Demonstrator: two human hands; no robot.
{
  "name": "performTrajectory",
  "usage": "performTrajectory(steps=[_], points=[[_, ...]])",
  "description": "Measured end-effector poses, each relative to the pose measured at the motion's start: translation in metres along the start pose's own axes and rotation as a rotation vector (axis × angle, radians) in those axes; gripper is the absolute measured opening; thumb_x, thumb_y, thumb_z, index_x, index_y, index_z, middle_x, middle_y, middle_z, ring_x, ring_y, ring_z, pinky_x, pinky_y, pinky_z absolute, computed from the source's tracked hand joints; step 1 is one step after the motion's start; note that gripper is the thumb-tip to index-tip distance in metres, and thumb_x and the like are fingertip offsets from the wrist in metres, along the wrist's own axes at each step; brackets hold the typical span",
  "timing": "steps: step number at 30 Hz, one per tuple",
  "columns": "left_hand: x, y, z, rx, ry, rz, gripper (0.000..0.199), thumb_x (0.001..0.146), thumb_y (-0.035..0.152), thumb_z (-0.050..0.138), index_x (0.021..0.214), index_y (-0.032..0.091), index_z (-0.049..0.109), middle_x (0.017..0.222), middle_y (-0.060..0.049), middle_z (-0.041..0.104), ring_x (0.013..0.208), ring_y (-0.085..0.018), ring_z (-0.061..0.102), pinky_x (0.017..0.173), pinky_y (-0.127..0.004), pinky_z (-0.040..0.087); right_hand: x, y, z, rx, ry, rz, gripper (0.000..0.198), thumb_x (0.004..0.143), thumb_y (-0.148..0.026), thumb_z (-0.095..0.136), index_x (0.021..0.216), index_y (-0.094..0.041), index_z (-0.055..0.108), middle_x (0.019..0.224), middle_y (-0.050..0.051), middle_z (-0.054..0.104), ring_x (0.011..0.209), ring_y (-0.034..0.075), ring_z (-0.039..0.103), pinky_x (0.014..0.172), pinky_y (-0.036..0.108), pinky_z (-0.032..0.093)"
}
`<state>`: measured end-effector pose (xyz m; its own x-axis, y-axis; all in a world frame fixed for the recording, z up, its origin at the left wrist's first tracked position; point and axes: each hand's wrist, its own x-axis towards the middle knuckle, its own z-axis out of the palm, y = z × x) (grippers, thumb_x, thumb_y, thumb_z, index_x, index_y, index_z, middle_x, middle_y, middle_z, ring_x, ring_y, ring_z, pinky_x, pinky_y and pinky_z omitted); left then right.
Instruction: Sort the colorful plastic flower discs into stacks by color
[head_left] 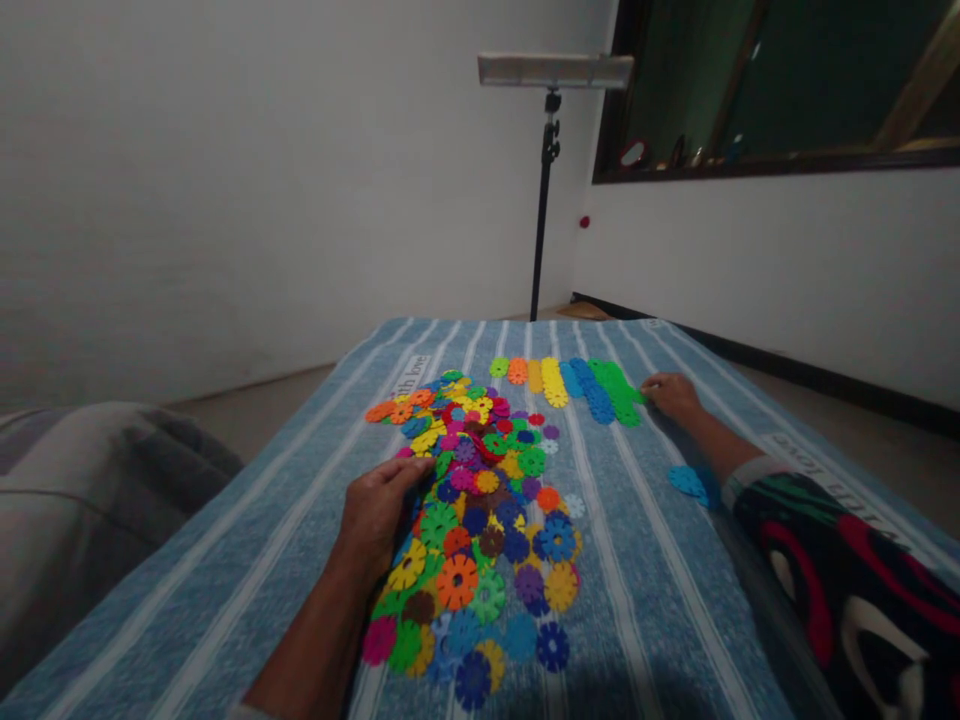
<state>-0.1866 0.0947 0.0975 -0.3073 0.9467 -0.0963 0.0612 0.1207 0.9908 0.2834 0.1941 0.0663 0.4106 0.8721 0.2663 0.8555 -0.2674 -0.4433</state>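
Observation:
A loose heap of multicoloured plastic snowflake discs [457,580] lies along the middle of the cloth. My left hand [379,505] rests at the heap's left edge, thumb and forefinger closed together beside a green disc; what they hold, if anything, is hidden. Farther off, overlapping discs lie sorted in rows by colour: light green, orange, yellow [553,382], blue [592,390] and green [616,392]. My right hand [673,396] pinches a green snowflake disc [640,397] at the right side of the green row. A few blue discs [688,484] lie apart, near my right forearm.
A blue striped cloth [285,570] covers the table. Behind its far edge stands a lamp on a black pole [541,200]. Grey fabric [97,530] bulges at the left. White walls and a dark window [780,80] enclose the far side.

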Motion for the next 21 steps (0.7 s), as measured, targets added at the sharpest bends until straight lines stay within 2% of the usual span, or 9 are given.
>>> performTrajectory(steps=[8,17,21], points=[[0.0000,-0.0010,0.0001,0.015,-0.001,-0.013,0.032,0.052,0.044,0.080,0.072,0.019,0.078,0.085,-0.007,0.078,0.089,-0.025,0.068,0.087,-0.037,0.050,0.0107,-0.0055,0.0089,-0.077,-0.022,0.042,0.024,0.075,-0.026,0.063,0.090,-0.020,0.081,0.095,0.010,0.077,0.090,0.024,0.069,0.073,0.028,0.048],[-0.0021,0.0011,0.0005,-0.011,0.001,-0.013,0.031,0.049,0.042,0.081,0.069,0.019,0.077,0.080,-0.007,0.077,0.084,-0.026,0.069,0.080,-0.036,0.051,0.0086,-0.0096,0.0068,-0.095,-0.033,0.004,0.023,0.073,-0.022,0.064,0.086,-0.018,0.082,0.090,0.011,0.077,0.083,0.024,0.070,0.067,0.028,0.047],[-0.0031,0.0024,0.0007,0.002,0.004,-0.008,0.029,0.049,0.042,0.081,0.068,0.020,0.077,0.081,-0.007,0.078,0.086,-0.026,0.068,0.081,-0.036,0.051,0.0074,-0.0099,0.0052,-0.076,-0.054,-0.018,0.023,0.069,-0.018,0.064,0.083,-0.018,0.082,0.083,0.009,0.077,0.082,0.023,0.070,0.070,0.028,0.049]])
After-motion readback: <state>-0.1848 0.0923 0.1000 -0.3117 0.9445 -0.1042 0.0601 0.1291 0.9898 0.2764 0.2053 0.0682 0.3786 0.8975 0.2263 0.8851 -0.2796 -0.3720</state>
